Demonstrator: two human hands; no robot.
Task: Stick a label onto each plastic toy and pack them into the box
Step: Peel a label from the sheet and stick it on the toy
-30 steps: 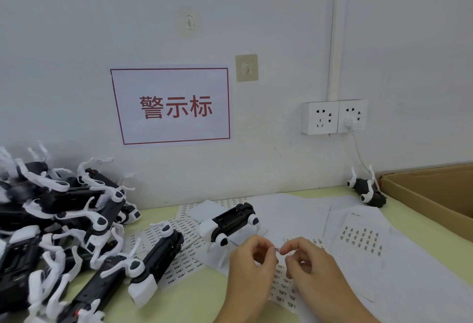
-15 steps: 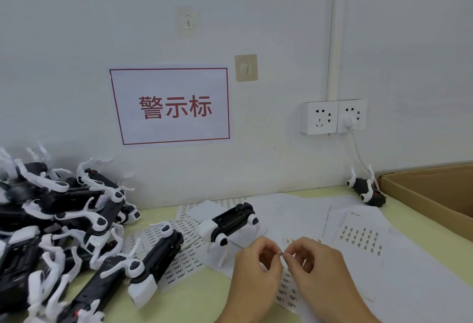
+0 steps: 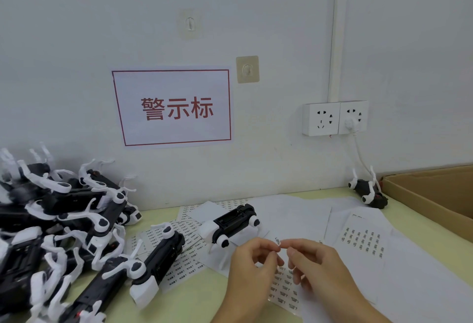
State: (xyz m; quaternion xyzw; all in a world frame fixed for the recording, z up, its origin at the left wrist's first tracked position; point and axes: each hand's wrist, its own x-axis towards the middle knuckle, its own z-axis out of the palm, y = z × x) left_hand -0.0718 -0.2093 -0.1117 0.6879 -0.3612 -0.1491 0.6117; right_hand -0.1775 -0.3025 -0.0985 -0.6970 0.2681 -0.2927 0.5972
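Right hand (image 3: 322, 269) pinches a small label (image 3: 277, 241) at its fingertips; left hand (image 3: 252, 266) curled (apparently empty)

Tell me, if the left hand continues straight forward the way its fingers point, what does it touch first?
Probably the toy robot dog standing just beyond the left hand, which pinches a small label; depth is unclear.

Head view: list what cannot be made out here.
- Small label at the fingertips of the left hand and right hand: print too small to read.
- Cardboard box: cut off by the right edge; its wall hides the contents.
- Toy pile: cut off by the left edge, tangled, so uncountable.
- Label sheet: partly hidden by both hands.
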